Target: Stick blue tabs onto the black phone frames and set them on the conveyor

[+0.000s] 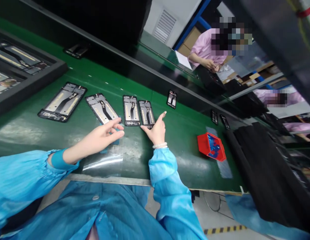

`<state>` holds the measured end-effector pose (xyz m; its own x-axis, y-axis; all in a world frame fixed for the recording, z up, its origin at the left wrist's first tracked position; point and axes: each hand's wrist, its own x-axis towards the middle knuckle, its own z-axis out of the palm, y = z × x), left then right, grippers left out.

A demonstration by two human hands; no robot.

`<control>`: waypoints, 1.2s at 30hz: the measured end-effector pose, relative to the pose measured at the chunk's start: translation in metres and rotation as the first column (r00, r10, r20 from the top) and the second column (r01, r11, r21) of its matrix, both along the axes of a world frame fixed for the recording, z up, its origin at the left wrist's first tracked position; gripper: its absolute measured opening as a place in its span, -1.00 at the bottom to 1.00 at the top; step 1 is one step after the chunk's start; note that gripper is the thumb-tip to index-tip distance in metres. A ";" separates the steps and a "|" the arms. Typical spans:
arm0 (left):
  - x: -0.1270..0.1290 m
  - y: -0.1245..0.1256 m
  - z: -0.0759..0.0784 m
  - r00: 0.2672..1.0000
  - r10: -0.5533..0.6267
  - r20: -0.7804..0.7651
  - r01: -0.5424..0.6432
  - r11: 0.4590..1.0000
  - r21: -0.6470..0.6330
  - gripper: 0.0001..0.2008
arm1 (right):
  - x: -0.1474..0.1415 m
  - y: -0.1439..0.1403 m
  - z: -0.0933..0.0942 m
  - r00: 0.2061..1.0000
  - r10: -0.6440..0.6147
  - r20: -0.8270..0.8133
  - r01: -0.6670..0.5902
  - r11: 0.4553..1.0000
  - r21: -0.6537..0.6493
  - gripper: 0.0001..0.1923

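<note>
Several opened phone frames with black flex cables lie in a loose row on the green work surface (pixel 180 146). My left hand (pixel 104 135) is beside the lower end of a tilted phone frame (pixel 101 106), fingers apart, palm partly turned inward. My right hand (pixel 157 130) is spread at the bottom end of another phone frame (pixel 146 113), its thumb at the lower edge; whether it presses on it I cannot tell. Just left of that one lies a near-upright phone frame (pixel 131 110). A further phone frame (pixel 63 101) rests at the left.
A red bin (pixel 202 145) with blue pieces stands at the right. A dark foam tray (pixel 54 70) holding phone frames is at the far left. Single phone frames (pixel 172 99) lie farther back. Black sheets (pixel 265 160) are piled at the right. A person in pink (pixel 207 46) sits across.
</note>
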<state>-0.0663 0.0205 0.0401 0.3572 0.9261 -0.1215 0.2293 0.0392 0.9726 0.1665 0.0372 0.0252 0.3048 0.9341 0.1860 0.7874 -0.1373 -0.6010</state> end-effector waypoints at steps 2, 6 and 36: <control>0.003 0.002 0.002 0.999 -0.055 -0.005 0.054 0.998 -0.039 -0.35 | 0.018 0.008 -0.001 0.992 -0.018 0.124 0.036 0.989 -0.140 0.07; 0.018 -0.001 0.006 0.991 0.004 0.137 0.032 0.966 -0.257 -0.33 | 0.012 -0.037 0.002 0.993 -0.114 0.042 0.119 0.983 -0.141 0.14; 0.042 -0.022 -0.019 0.936 -0.137 0.325 0.148 0.989 -0.010 -0.56 | -0.070 -0.072 -0.001 0.692 -0.068 -0.718 0.161 0.985 0.062 -0.85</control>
